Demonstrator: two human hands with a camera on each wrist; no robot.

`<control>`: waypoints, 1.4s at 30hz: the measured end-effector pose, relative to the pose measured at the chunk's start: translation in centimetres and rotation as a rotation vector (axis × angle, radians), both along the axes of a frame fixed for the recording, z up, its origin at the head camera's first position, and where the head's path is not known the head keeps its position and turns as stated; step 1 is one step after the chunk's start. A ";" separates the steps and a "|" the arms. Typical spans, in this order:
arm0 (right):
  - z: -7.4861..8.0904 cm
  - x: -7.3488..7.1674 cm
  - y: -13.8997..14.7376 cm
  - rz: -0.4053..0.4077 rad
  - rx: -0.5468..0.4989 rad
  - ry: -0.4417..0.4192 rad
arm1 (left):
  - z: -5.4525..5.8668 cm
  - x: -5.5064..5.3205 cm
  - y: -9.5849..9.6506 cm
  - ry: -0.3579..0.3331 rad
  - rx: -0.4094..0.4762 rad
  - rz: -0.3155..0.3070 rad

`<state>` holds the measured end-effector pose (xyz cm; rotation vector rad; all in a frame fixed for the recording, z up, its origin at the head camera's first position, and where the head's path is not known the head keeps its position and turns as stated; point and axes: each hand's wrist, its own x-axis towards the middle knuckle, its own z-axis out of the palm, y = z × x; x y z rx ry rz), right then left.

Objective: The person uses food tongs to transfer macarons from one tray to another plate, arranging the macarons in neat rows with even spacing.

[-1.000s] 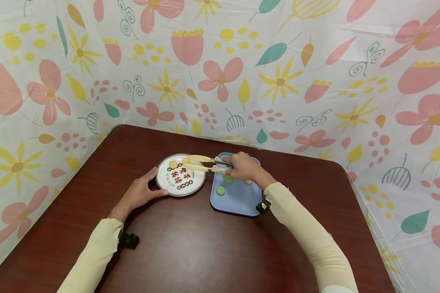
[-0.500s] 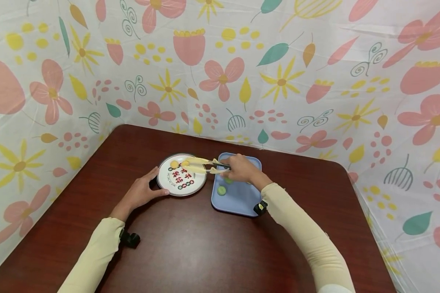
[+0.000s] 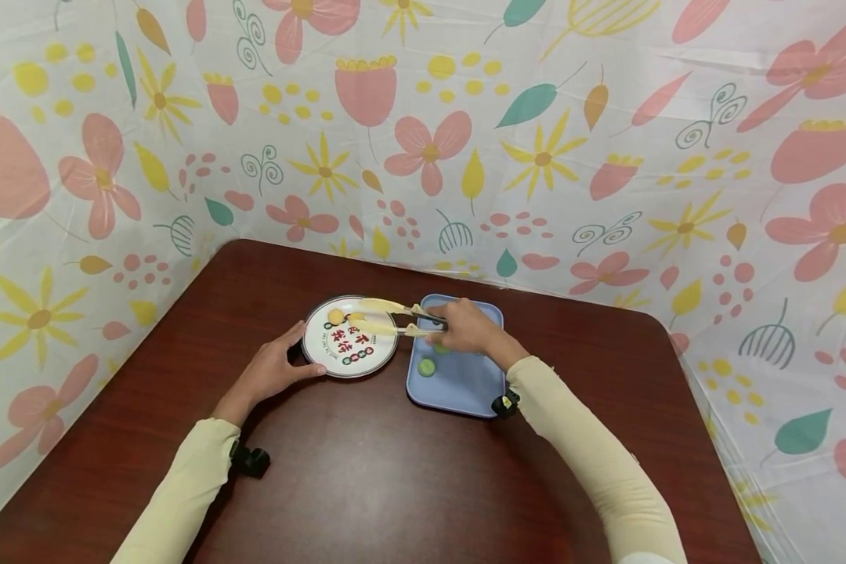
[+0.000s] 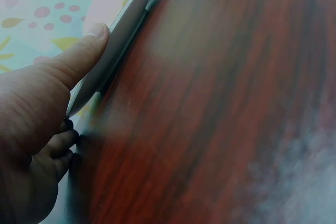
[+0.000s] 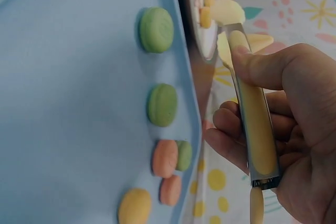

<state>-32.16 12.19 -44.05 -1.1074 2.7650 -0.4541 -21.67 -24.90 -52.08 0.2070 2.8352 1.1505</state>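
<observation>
A round white plate [image 3: 324, 356] with red lettering and a dark rim is steadied by my left hand [image 3: 271, 368]. In the left wrist view its thumb [image 4: 86, 51] lies on the rim, with fingers curled at the plate's edge. My right hand [image 3: 465, 325] grips cream-yellow tongs [image 3: 377, 324] whose tips reach over the plate. Two yellow macarons are on the plate: one [image 3: 334, 316] lies free, the other [image 5: 205, 17] is at the tong tips, partly covered in the head view. Whether the tongs touch it I cannot tell.
A blue tray [image 3: 458, 392] stands right of the plate, under my right hand. It holds several macarons: green [image 5: 156, 30], orange-pink [image 5: 165, 158] and yellow [image 5: 134, 206]. The brown table [image 3: 366, 470] meets a flower-printed cloth [image 3: 423, 219] behind and at the sides.
The tong arms drew closer together half a second ago and now stand slightly wider apart. The macaron at their tips shifted slightly. My left hand keeps its place on the plate.
</observation>
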 end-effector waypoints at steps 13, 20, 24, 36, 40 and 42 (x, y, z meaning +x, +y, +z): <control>3.3 3.2 5.4 -0.125 -0.074 0.055 | 0.0 0.0 0.0 -0.002 0.005 0.000; 3.8 5.6 8.4 -0.186 -0.081 0.085 | -0.1 0.0 0.0 0.007 -0.002 0.000; 3.4 6.9 9.5 -0.210 -0.084 0.068 | -0.3 0.0 0.0 0.008 -0.007 0.006; 0.6 9.7 11.3 -0.199 -0.097 0.045 | -0.4 0.2 -0.1 0.025 0.006 -0.006; -0.1 10.3 11.9 -0.194 -0.094 0.040 | -0.4 0.2 -0.1 0.027 0.013 -0.006; -0.5 10.6 12.1 -0.185 -0.094 0.049 | -0.4 0.1 0.0 0.030 0.014 -0.005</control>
